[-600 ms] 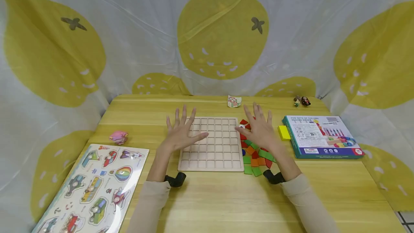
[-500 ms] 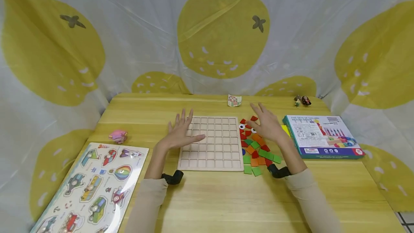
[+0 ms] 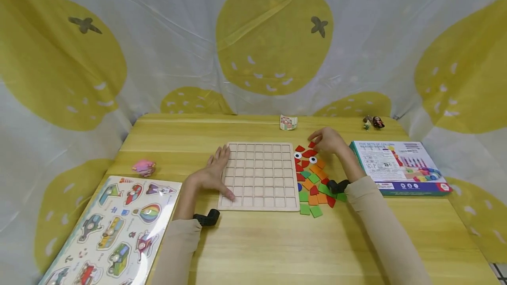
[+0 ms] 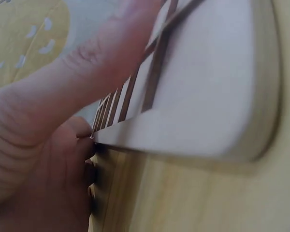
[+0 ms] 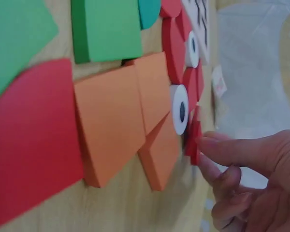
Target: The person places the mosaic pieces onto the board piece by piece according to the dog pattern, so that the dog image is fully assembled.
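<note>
At the left side of the light wooden grid board [image 3: 259, 172] is my left hand [image 3: 211, 176]. Its thumb [image 4: 94, 60] reaches over the board's front left corner, and the other fingers lie along the left edge. Beyond the board's right side, my right hand [image 3: 332, 141] is at the far end of a spread of coloured wooden pieces. In the right wrist view, its thumb and a finger pinch a small red wooden piece [image 5: 195, 145]. Close by are orange tiles [image 5: 113, 123], a round white eye piece [image 5: 180, 109], green tiles [image 5: 111, 31] and more red pieces.
A puzzle board with vehicle pictures [image 3: 115, 228] lies at the left, below a pink figurine [image 3: 144, 167]. To the right is a flat boxed set [image 3: 400, 166]. Small figurines [image 3: 373, 122] and a patterned paper [image 3: 288, 122] are near the back edge.
My left hand has come down to the board's left edge. My right hand has moved right and lowered, its fingers closing from spread to a pinch at a red piece.
</note>
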Demonstrator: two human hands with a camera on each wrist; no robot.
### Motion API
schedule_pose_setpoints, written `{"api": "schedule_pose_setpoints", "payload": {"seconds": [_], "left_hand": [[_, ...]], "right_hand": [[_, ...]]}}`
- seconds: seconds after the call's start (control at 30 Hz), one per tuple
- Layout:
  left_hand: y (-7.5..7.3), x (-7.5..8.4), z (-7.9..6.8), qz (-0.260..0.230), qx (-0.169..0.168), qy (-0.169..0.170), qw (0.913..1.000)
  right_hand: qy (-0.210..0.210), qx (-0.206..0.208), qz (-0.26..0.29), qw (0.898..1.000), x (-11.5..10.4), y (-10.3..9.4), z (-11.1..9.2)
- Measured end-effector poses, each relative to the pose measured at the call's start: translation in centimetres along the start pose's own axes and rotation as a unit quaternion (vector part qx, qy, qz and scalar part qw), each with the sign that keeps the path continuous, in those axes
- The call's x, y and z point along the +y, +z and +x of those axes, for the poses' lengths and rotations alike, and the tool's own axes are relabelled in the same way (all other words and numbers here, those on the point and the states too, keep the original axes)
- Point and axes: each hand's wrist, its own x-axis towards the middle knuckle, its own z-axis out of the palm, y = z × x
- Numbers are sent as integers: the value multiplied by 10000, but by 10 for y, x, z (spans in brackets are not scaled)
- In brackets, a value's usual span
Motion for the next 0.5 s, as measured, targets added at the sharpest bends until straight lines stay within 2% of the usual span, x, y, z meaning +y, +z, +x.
{"api": "schedule_pose_setpoints", "payload": {"seconds": [0.3, 0.43, 0.5], "left_hand": [[7, 5, 2, 367, 180, -26, 9992], [9, 6, 3, 451, 230, -134, 9986], [10, 7, 4, 471, 253, -163, 9984]], "right_hand": [[247, 303, -222, 9990, 4, 1, 6], [530, 284, -277, 9978, 8, -2, 6], [504, 213, -210, 9983, 10, -5, 6]]}}
